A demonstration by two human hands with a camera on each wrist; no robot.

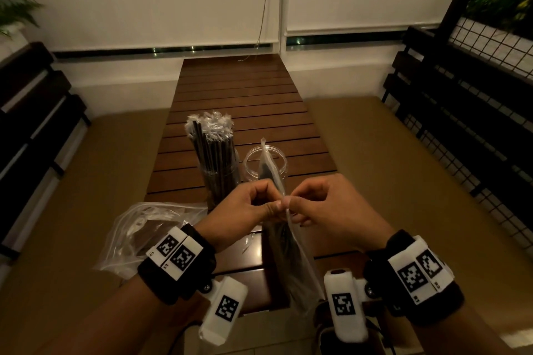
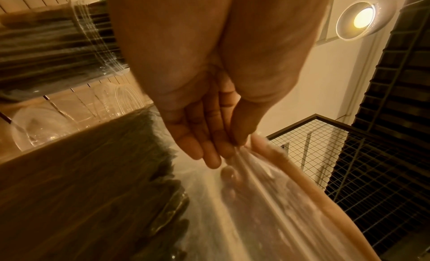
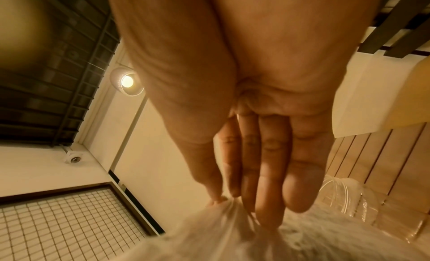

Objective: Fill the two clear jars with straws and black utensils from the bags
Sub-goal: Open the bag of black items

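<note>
Both hands meet at the top edge of a clear plastic bag [image 1: 291, 256] of black utensils held upright over the table's near end. My left hand [image 1: 256, 207] pinches one side of the bag's mouth [image 2: 263, 165] and my right hand [image 1: 305, 207] pinches the other side [image 3: 223, 206]. Dark utensils [image 2: 144, 173] show through the film. Behind the hands, a clear jar [image 1: 220, 179] packed with wrapped black straws [image 1: 212, 141] stands on the left. An empty clear jar [image 1: 266, 163] stands to its right, partly hidden by the bag.
A slatted brown wooden table [image 1: 245, 101] runs away from me. An emptied, crumpled clear bag [image 1: 138, 236] lies at its near left corner. Dark slatted benches stand at both sides, and a wire-mesh panel [image 1: 490, 46] stands at right.
</note>
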